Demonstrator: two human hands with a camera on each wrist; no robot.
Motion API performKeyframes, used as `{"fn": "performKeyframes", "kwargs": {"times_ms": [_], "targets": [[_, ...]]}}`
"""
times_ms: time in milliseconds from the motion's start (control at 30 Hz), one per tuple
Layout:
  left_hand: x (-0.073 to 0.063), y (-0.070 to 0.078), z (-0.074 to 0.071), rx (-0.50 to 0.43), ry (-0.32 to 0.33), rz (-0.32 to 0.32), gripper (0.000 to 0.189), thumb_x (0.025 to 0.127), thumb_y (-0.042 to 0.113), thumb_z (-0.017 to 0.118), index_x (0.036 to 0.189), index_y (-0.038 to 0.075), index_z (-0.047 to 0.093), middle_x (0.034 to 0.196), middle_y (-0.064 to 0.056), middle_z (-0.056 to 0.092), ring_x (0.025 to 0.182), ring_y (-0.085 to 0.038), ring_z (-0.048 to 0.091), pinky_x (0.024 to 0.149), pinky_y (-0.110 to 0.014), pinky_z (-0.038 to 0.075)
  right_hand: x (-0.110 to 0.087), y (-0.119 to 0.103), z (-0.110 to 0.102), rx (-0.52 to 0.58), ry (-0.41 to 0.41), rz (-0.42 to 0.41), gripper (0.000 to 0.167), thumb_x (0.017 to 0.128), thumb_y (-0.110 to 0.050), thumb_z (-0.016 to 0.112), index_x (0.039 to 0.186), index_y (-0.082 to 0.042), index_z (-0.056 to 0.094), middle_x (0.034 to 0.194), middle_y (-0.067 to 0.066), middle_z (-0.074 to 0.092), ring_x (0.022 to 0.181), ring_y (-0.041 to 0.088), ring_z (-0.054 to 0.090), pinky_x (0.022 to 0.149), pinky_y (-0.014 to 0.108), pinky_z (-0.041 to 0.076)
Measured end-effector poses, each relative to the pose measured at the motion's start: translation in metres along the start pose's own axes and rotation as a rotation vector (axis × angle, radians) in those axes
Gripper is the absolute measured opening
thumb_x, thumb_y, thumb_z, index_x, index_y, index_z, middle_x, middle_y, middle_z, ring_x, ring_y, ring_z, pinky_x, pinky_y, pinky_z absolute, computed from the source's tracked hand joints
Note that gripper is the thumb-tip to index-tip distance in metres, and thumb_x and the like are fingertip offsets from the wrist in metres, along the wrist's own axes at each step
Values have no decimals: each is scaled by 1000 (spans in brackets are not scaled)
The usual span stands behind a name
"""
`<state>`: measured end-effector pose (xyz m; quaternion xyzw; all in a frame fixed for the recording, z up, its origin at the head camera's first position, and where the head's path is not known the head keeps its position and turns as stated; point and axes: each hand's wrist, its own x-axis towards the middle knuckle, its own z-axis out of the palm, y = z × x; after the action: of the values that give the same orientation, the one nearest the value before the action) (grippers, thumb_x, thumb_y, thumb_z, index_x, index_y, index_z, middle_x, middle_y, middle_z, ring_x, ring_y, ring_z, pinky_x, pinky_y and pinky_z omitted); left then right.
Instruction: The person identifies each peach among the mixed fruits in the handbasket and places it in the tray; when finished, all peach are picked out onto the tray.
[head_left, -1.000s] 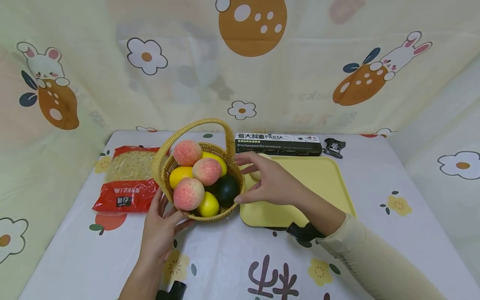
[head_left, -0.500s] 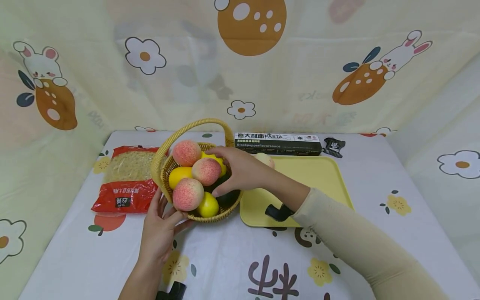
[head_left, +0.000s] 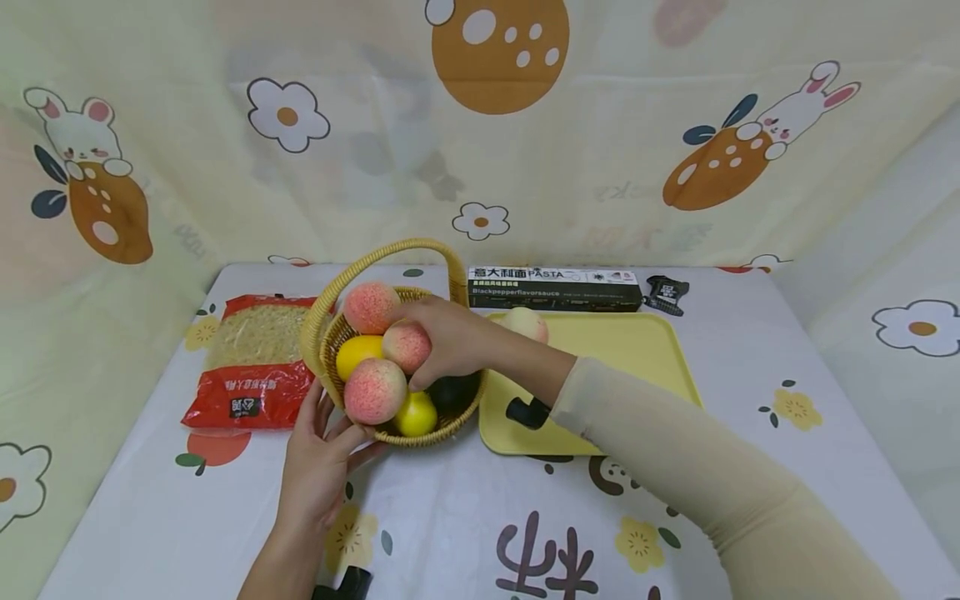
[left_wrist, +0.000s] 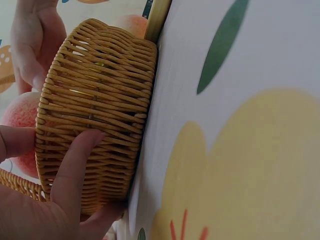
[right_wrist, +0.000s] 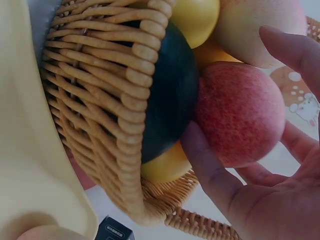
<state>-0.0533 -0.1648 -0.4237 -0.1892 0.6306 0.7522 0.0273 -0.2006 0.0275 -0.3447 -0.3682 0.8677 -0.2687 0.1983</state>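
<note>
A wicker basket [head_left: 330,367] stands on the table, its arched handle up, holding peaches, yellow fruit and a dark green fruit [head_left: 453,393]. My left hand [head_left: 322,462] holds its near left side, fingers at the rim and on the woven wall [left_wrist: 95,110]. Reaching in from the right, my right hand [head_left: 450,337] is spread around the middle peach [head_left: 406,346]. In the right wrist view that peach [right_wrist: 240,115] lies between the fingers, while the thumb [right_wrist: 290,47] stands apart from it. A front peach [head_left: 375,392] and a back peach [head_left: 371,307] flank it, with a yellow fruit [head_left: 415,414] in front.
Right of the basket lies a yellow tray [head_left: 622,358] with a pale peach [head_left: 527,322] on it. Behind are a black pasta box [head_left: 555,293] and a small black packet [head_left: 664,295]. A red bag of pasta [head_left: 255,367] lies left of the basket.
My right hand has moved left from beside the basket's right rim to the middle peach, uncovering the pale peach on the tray. The left hand has stayed at the basket.
</note>
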Motion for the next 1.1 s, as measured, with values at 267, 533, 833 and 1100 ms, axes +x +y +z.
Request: {"fn": "performKeyframes", "kwargs": {"times_ms": [267, 533, 833, 1100], "targets": [[-1, 0, -1, -2, -2, 3, 102, 95, 0, 70, 170, 41, 14, 175, 3, 25, 143, -25, 51, 91, -40, 65, 15, -4, 7, -69, -37, 0, 82, 71, -14, 93, 146, -15, 60, 145, 6, 62, 135, 26, 49, 111, 42, 49], [-1, 0, -1, -2, -2, -3, 102, 95, 1, 71, 169, 41, 14, 175, 4, 25, 143, -25, 52, 92, -41, 65, 21, -7, 13, -103, -27, 31, 75, 70, -10, 94, 137, -19, 62, 138, 8, 60, 129, 29, 50, 111, 46, 44], [-1, 1, 0, -9, -6, -1, 102, 95, -1, 70, 169, 42, 14, 174, 3, 25, 142, -25, 53, 90, -40, 65, 22, -4, 14, -75, 24, 4, 65, 72, -9, 92, 128, -17, 60, 127, 5, 63, 116, 22, 55, 100, 37, 49], [-1, 0, 0, -8, -2, -4, 103, 95, -1, 70, 169, 41, 14, 175, 3, 25, 142, -25, 52, 91, -40, 65, 20, -2, 11, -37, 55, -39, 61, 74, -8, 88, 128, -13, 60, 122, 5, 65, 109, 22, 57, 96, 34, 50]]}}
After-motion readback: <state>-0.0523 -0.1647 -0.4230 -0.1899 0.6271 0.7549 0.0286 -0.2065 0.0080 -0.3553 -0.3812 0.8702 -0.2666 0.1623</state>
